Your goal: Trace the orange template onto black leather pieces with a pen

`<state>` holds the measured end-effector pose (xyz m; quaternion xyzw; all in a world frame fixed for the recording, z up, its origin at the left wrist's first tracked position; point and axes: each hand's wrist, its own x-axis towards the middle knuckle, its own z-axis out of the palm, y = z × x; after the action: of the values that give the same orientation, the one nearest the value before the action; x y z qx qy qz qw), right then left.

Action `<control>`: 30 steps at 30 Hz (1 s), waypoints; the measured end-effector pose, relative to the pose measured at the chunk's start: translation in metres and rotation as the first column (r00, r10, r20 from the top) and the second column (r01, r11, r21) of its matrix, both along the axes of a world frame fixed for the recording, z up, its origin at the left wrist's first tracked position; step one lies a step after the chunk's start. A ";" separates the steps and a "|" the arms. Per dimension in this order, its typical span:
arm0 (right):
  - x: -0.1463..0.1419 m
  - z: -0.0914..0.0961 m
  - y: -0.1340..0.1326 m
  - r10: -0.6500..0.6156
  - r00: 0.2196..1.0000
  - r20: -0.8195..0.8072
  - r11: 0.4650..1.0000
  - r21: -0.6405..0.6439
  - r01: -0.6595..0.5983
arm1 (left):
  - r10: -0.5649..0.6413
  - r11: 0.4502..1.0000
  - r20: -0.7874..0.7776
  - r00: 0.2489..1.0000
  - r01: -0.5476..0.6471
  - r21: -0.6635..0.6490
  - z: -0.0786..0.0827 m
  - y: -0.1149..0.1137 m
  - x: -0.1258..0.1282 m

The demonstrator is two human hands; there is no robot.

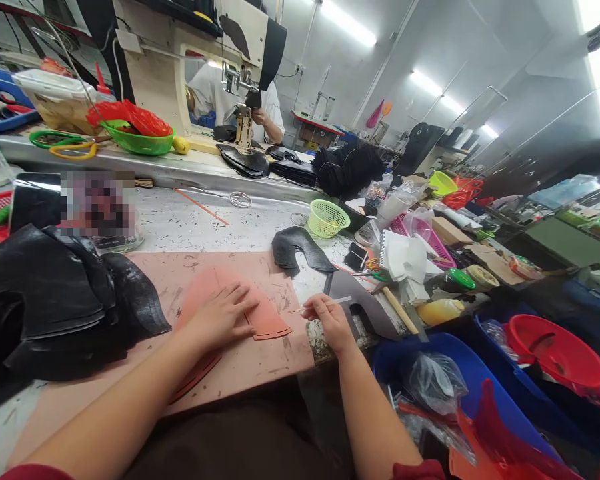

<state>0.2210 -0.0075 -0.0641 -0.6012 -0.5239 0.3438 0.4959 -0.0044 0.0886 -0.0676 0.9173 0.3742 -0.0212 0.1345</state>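
My left hand [225, 313] lies flat with its fingers spread on a curved orange pattern piece [270, 320], which rests on a pinkish board [290, 357]. To the right, my right hand [330, 321] is closed in a pinch around a thin, pale pen-like stick [344, 300]. Its tip points left, just beyond the orange piece's right edge. Behind my right hand sits a black curved leather piece [300, 248]. A grey curved piece [343, 285] lies partly under that hand. Stacked black leather pieces [55, 287] are left of my left arm.
A light green basket [329, 219] stands at the back of the table. A hammer [400, 310] lies on the right, above a blue bin [450, 350] full of plastic. Across the table is a sewing machine [155, 73], with a person [270, 110] behind it.
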 end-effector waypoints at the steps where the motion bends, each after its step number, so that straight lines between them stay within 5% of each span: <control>1: 0.000 0.001 -0.001 -0.024 1.000 0.010 1.000 0.016 0.024 | 0.003 1.000 0.011 1.000 -0.003 0.005 -0.001 0.000 0.000; 9: -0.013 -0.012 -0.007 0.074 0.995 0.073 0.997 -0.026 -0.072 | -0.010 1.000 -0.006 1.000 0.010 -0.001 0.000 0.001 0.000; 15: -0.050 -0.012 -0.001 0.265 0.880 0.393 0.963 -0.067 -0.260 | 0.002 1.000 0.047 0.999 0.000 -0.026 -0.004 0.001 -0.001; 19: -0.037 -0.007 0.002 0.367 0.873 0.322 0.930 -0.123 -0.346 | -0.002 1.000 0.042 0.999 0.003 -0.009 -0.005 0.001 0.000; 25: 0.006 0.009 0.024 0.361 0.932 0.022 0.862 -0.388 -0.325 | -0.015 1.000 0.021 1.000 0.015 0.013 -0.003 0.000 -0.001; 30: -0.047 0.008 0.075 0.210 0.967 0.146 0.926 -0.346 -0.148 | 0.025 0.991 0.110 0.994 -0.039 0.126 -0.009 0.000 -0.006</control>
<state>0.1737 0.0678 -0.0559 -0.6544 -0.5540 0.4151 0.3043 -0.0104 0.0885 -0.0765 0.9178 0.3814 0.0547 0.0958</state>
